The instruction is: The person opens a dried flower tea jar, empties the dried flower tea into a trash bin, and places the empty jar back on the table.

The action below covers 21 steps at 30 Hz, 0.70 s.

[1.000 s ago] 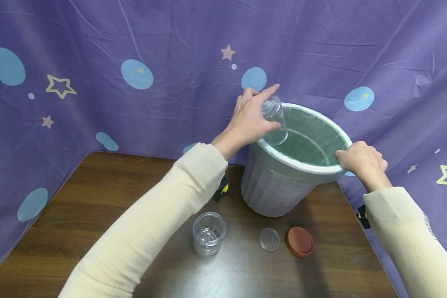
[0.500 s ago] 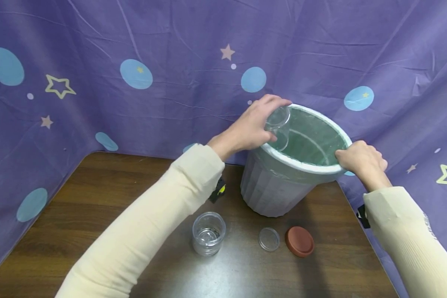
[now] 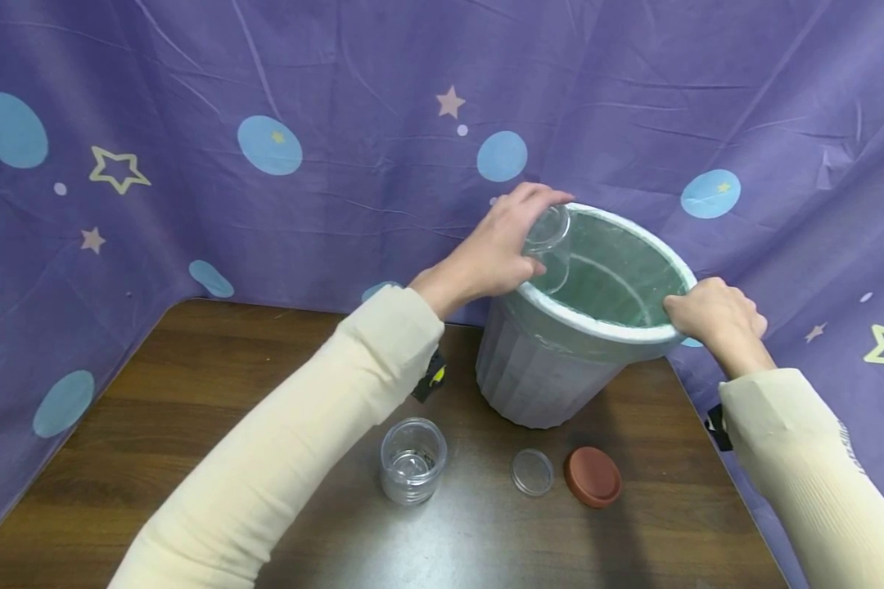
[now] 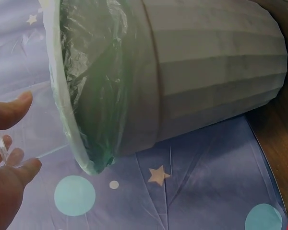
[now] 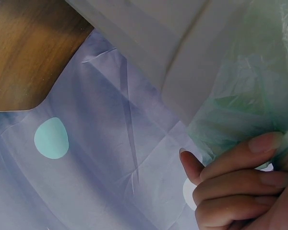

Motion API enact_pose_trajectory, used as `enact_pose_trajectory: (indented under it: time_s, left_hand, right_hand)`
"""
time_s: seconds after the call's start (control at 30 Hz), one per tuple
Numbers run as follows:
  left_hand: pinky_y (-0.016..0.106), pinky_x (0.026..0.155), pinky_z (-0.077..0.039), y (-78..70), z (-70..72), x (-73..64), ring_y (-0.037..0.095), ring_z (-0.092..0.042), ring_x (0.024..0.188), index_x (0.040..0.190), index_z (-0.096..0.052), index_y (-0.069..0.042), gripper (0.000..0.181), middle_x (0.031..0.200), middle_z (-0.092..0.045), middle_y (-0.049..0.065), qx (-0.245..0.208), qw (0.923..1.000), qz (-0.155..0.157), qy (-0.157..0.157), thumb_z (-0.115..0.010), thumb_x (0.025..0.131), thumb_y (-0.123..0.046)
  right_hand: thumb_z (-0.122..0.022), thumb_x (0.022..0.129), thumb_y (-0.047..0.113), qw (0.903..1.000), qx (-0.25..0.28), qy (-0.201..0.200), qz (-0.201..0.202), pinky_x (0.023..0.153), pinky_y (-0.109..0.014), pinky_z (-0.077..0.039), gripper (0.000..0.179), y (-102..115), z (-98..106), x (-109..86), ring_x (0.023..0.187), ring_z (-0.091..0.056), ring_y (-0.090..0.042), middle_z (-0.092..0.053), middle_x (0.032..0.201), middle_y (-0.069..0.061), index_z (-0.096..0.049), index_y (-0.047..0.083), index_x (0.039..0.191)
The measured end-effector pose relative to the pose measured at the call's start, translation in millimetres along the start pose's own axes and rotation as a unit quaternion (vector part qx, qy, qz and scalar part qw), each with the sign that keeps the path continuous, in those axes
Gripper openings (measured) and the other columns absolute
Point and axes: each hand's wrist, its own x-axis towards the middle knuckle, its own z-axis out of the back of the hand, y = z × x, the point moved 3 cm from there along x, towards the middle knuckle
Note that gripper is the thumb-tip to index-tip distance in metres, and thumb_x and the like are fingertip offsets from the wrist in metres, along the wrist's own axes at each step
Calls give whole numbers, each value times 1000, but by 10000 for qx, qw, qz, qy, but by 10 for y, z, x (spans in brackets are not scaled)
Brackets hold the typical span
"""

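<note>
A clear plastic jar (image 3: 557, 262) is in my left hand (image 3: 497, 245), which grips its side with thumb and fingers spread around it. It overlaps the left rim of a grey ribbed bin (image 3: 541, 380). A thin green bag (image 3: 607, 282) lines the bin and folds over its rim. In the left wrist view, the thumb and fingertips of the left hand (image 4: 9, 191) are just off the lined rim. My right hand (image 3: 718, 315) grips the bin's right rim. Its fingers (image 5: 235, 187) curl at the bag's edge in the right wrist view.
On the brown wooden table (image 3: 214, 376) stands another clear jar (image 3: 413, 462), its mouth upward. A clear disc-shaped lid (image 3: 533, 473) and a reddish-brown lid (image 3: 593, 477) lie in front of the bin. A purple patterned curtain (image 3: 383, 123) hangs close behind.
My left hand has come down and slightly right with the jar, toward the bin's rim, then stayed nearly still over the last half second. The right hand and bin have not moved.
</note>
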Motion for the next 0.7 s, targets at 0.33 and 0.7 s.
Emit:
enact_pose_trajectory:
  time_s: [0.33,0.7]
  left_hand:
    - [34,120,-27,53,18,-35,25,-35,141,150,-37,-15,80,152,-38,7,-108,9989,443,-88,-75,80,-3]
    - [33,119,-30,160,116,-96,22,-38,139,150,-35,-13,83,149,-40,7,-189,9960,779,-383,-81,81,-20]
  right_hand:
    - [-40,87,35,10000,-19,-15,9,81,-60,-43,51,6,4,-8,113,-48,-56,-49,123,-39,-52,-9,109]
    - [-39,88,34,10000,9,11,8,84,-62,-42,51,10,8,-33,114,-47,-56,-48,124,-39,-51,-10,110]
